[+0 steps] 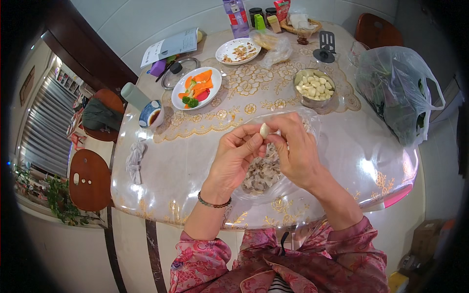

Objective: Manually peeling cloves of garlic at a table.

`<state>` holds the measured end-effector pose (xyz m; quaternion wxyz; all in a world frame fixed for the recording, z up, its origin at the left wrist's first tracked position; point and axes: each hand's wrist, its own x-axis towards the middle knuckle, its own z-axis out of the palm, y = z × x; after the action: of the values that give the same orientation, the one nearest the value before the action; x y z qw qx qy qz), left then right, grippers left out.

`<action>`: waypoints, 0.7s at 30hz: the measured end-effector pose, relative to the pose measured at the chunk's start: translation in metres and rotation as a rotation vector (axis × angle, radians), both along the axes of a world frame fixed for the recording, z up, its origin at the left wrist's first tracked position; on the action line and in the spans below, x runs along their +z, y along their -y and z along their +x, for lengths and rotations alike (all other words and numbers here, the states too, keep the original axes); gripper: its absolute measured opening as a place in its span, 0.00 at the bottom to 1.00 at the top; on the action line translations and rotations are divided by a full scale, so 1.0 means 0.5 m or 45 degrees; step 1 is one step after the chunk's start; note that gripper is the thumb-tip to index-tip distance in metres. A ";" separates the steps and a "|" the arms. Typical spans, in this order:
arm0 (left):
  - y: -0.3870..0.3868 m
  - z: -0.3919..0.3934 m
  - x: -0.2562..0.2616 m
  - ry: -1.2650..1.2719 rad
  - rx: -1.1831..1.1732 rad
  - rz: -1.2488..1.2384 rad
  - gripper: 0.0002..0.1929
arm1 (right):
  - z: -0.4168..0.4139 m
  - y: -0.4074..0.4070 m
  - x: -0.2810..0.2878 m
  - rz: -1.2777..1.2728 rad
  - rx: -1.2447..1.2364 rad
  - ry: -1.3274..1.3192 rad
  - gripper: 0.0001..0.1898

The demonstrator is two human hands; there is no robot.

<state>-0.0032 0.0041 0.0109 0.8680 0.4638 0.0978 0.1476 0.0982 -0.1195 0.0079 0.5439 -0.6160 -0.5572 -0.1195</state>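
Observation:
Both hands meet over a clear plastic bag [240, 194] that holds a heap of papery garlic skins [264, 172]. A pale garlic clove [264, 130] is pinched between the thumb and fingers of my left hand [234, 154]. My right hand [298, 150] is against the clove's right side, its thumb and forefinger bent towards it; whether it grips the clove too, I cannot tell. Behind the right hand stands a metal bowl [316, 103] filled with peeled garlic cloves [316, 87]. A beaded bracelet circles my left wrist.
Left of the bag are a plate of carrot slices and broccoli [177, 99], a patterned bowl [150, 114] and a crumpled cloth [135, 161]. Farther back stand a plate of food scraps [238, 52] and a purple bottle [237, 22]. A spatula [326, 45] and a bag of greens [395, 88] lie right.

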 end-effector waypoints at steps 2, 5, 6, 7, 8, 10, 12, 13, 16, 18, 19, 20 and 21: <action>0.003 0.002 -0.001 0.005 0.003 -0.010 0.11 | 0.000 -0.002 -0.004 0.031 -0.001 0.010 0.20; 0.002 0.002 -0.004 0.008 0.014 -0.022 0.11 | -0.005 -0.008 -0.002 0.094 -0.032 -0.004 0.19; 0.002 0.002 -0.005 0.010 0.016 -0.025 0.11 | -0.006 -0.009 0.000 0.125 -0.067 -0.023 0.18; 0.003 0.002 -0.006 0.011 0.017 -0.025 0.11 | -0.004 -0.010 -0.003 0.124 -0.067 -0.022 0.18; 0.005 0.003 -0.007 0.014 0.031 -0.010 0.11 | -0.002 -0.011 -0.008 0.132 -0.056 -0.009 0.18; 0.006 0.003 -0.008 0.018 0.047 0.005 0.11 | 0.000 -0.011 -0.011 0.141 -0.046 0.004 0.18; 0.006 0.004 -0.007 0.019 0.051 -0.009 0.11 | -0.001 -0.011 -0.011 0.152 -0.029 0.033 0.18; 0.006 0.004 -0.008 0.019 0.051 -0.010 0.11 | -0.003 -0.010 -0.008 0.151 -0.029 0.033 0.18; 0.006 0.003 -0.008 0.021 0.050 -0.027 0.11 | -0.010 -0.011 -0.001 0.130 -0.101 -0.042 0.18; 0.006 0.002 -0.010 0.031 0.061 -0.012 0.11 | -0.010 -0.014 -0.003 0.188 -0.068 -0.023 0.16; 0.006 0.003 -0.012 0.032 0.062 -0.013 0.11 | -0.011 -0.011 -0.002 0.187 -0.067 -0.023 0.16; 0.006 0.004 -0.015 0.046 0.074 -0.015 0.11 | -0.014 -0.006 -0.002 0.103 -0.012 -0.038 0.17; 0.006 0.004 -0.017 0.059 0.086 -0.017 0.11 | -0.016 -0.004 -0.002 0.019 0.043 -0.056 0.17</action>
<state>-0.0011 0.0011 0.0026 0.8677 0.4508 0.0943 0.1868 0.0903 -0.1177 0.0070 0.5625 -0.6050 -0.5545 -0.1010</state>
